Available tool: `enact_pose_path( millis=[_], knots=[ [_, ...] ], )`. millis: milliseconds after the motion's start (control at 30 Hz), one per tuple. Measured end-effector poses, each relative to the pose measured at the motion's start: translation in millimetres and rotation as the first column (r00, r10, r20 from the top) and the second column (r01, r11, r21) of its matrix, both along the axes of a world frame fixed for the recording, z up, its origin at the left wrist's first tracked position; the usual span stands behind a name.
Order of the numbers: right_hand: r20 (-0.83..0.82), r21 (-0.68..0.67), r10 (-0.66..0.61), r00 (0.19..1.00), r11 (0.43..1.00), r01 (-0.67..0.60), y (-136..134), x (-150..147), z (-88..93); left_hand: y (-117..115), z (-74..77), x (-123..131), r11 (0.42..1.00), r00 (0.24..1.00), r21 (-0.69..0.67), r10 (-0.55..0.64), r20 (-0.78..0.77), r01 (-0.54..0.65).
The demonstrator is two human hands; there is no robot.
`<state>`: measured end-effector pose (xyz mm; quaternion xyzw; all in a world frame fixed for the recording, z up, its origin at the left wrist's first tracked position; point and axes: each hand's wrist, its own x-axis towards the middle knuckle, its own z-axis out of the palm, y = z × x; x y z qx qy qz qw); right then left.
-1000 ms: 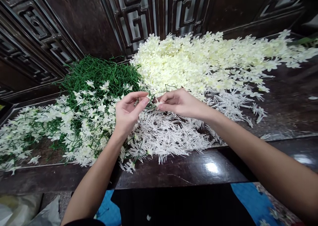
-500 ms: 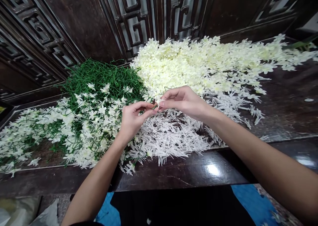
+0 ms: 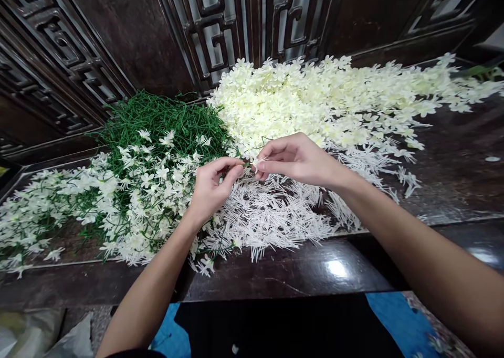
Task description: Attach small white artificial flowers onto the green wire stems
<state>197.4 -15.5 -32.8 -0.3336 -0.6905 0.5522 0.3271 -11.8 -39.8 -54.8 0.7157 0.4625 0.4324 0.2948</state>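
My right hand [image 3: 297, 161] pinches a small white artificial flower [image 3: 259, 161] between thumb and fingertips. A thin green stem [image 3: 248, 165] runs from the flower towards my left hand [image 3: 214, 185]. The left thumb and index finger are close together at the end of this stem, their grip partly hidden. Below both hands lies a spread of thin white stamen pieces [image 3: 271, 216]. Beside my left hand is a heap of white flowers on green stems [image 3: 149, 190]. Beyond my hands, cream petal blossoms [image 3: 283, 101] are piled up.
A tangled mound of bare green stems [image 3: 165, 122] lies at the back left. The dark wooden bench [image 3: 299, 274] has a carved lattice back [image 3: 216, 32]. One loose pale piece [image 3: 492, 159] rests at the right. Plastic bags [image 3: 31, 332] are on the floor at lower left.
The right hand has shifted slightly right with the flower, so a small gap shows between the fingertips of both hands. The left thumb has parted a little from its index finger.
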Motion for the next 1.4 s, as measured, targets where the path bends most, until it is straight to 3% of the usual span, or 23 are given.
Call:
enact_pose_path(
  millis=[633, 967, 1400],
  knots=[
    [0.085, 0.006, 0.027, 0.996, 1.000, -0.028, 0.1, 0.6, -1.1, -1.1, 4.5, 0.1, 0.997, 0.990, 0.010, -0.072, -0.124, 0.073],
    [0.132, 0.037, 0.051, 0.990, 0.998, -0.056, 0.0, -1.9, -3.9, -0.9, 3.1, 2.4, 0.985, 0.973, 0.124, -0.095, -0.212, 0.123],
    [0.164, 0.046, 0.040, 0.986, 0.998, -0.048, -3.2, -4.3, -2.2, 0.8, -1.9, 1.0, 0.980, 0.968, 0.166, -0.067, -0.243, 0.110]
  ],
)
